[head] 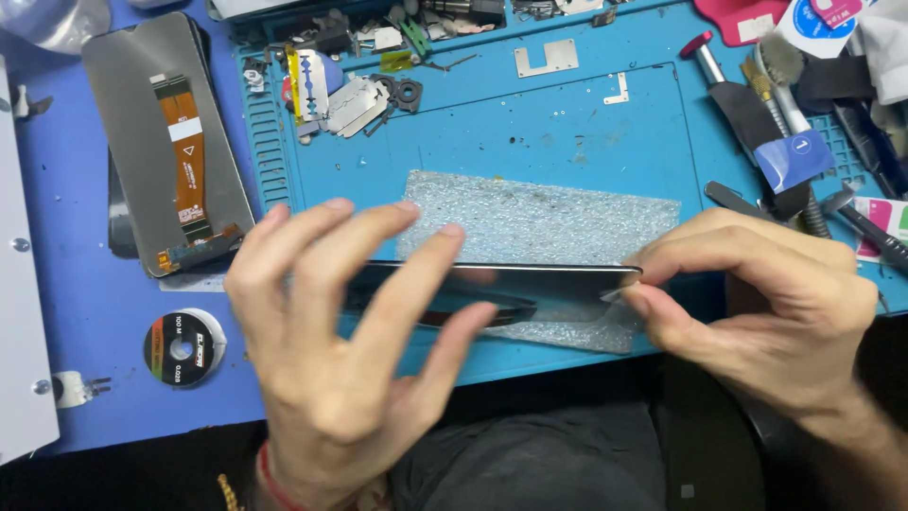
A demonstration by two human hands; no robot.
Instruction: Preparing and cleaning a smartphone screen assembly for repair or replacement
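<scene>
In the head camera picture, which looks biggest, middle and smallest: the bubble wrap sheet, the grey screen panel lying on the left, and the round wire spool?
1. bubble wrap sheet, though partly hidden.
2. grey screen panel, fairly close in size.
3. wire spool, clearly smallest.

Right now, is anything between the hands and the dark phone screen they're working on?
Nothing visible. The left hand grips the phone screen directly, and the right hand pinches a clear film tab at its end. Bubble wrap lies underneath.
</scene>
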